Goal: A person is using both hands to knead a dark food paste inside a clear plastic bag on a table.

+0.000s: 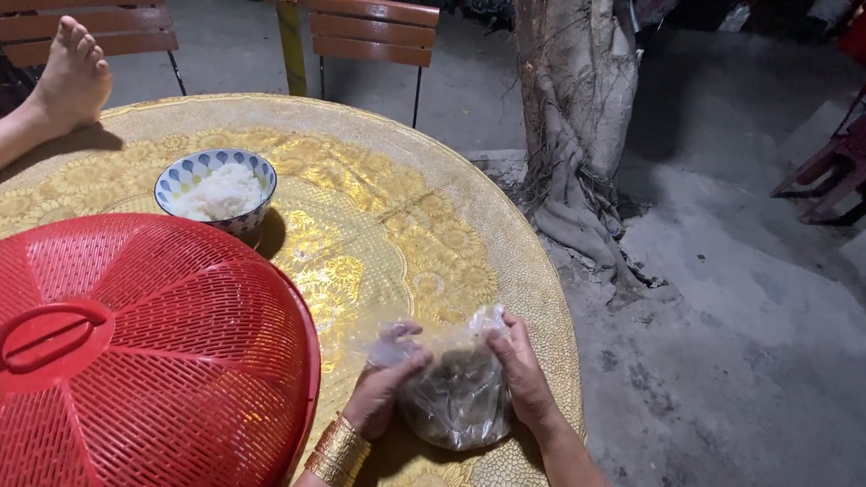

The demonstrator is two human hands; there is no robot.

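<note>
Both hands grasping clear plastic bag on tabletop: left hand pinching top corner, right hand cupping side. Bag soft, saggy, dark contents, likely slippery; best held at gathered neck.

One round table with a gold patterned cover carries one red mesh food cover, one blue-and-white bowl of white rice and one clear plastic bag of dark stuff. Two hands, the left hand and the right hand, are on that bag, and one gold bangle sits on the left wrist. Beyond the table there are two slatted wooden chairs, one tree trunk, one bare foot of another person, and one red plastic chair tipped on the ground.
</note>
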